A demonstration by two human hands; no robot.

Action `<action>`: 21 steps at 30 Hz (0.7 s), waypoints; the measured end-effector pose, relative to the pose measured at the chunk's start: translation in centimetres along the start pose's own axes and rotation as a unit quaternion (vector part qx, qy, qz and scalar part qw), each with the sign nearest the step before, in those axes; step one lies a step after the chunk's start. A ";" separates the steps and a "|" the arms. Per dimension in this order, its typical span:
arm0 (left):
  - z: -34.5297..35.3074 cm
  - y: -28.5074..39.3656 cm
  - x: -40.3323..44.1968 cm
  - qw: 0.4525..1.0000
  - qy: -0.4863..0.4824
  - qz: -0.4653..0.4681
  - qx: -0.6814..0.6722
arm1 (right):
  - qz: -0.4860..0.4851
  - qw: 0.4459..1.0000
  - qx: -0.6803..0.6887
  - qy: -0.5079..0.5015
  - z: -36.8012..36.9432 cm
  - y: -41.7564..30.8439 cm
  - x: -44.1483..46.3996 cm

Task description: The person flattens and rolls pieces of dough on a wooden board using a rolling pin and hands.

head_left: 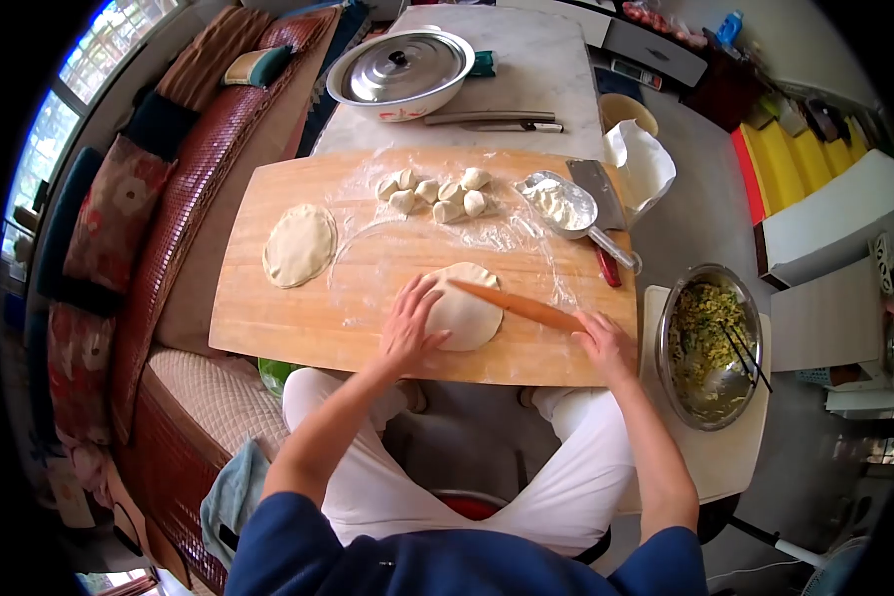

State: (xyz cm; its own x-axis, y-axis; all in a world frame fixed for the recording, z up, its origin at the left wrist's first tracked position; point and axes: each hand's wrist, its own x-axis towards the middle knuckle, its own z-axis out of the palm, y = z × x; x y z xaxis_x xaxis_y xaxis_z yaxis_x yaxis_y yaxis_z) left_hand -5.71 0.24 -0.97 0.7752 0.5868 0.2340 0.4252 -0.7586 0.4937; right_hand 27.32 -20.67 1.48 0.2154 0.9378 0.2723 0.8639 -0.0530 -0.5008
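Observation:
A flat round of dough (464,323) lies on the floured wooden board (298,333) in front of me. Resting on its left edge is my left hand (407,323), its fingers spread and holding nothing. My right hand (606,345) is closed around the near end of a tapered wooden rolling pin (526,307); the pin's far tip lies over the dough's upper part. Farther left on the board is a rolled dough disc (300,245) with a crimped-looking edge. Several small dough pieces (449,192) sit behind the round, in scattered flour.
A metal scoop of flour (561,204) and a cleaver (598,189) lie at the board's right. Beside it stands a steel bowl (707,407) of chopped filling with chopsticks. A lidded basin (402,72) and knives (497,121) are on the table behind. A sofa (204,189) runs along the left.

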 end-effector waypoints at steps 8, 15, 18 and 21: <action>0.8 2.3 0.7 0.988 -0.031 -0.094 0.116 | -0.038 0.993 -0.108 -0.023 4.9 -1.1 6.1; 1.6 1.3 3.0 0.989 -0.037 -0.102 0.103 | -0.076 0.992 -0.102 0.024 6.3 1.2 6.1; 0.0 5.7 -3.1 0.990 -0.107 -0.051 0.082 | -0.085 0.990 -0.109 -0.010 4.3 -0.4 1.9; -0.5 6.6 -4.0 0.990 -0.106 -0.074 0.050 | -0.054 0.991 -0.076 -0.091 2.6 -2.2 0.6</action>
State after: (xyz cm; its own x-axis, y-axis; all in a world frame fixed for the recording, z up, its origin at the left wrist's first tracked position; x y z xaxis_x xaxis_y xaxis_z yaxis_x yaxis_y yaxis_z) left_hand -6.25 -6.98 1.74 0.7766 0.6297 -0.0206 0.5776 -0.6986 0.4223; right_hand 24.36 -19.07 0.66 0.0435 0.9865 0.1577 0.9388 0.0136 -0.3442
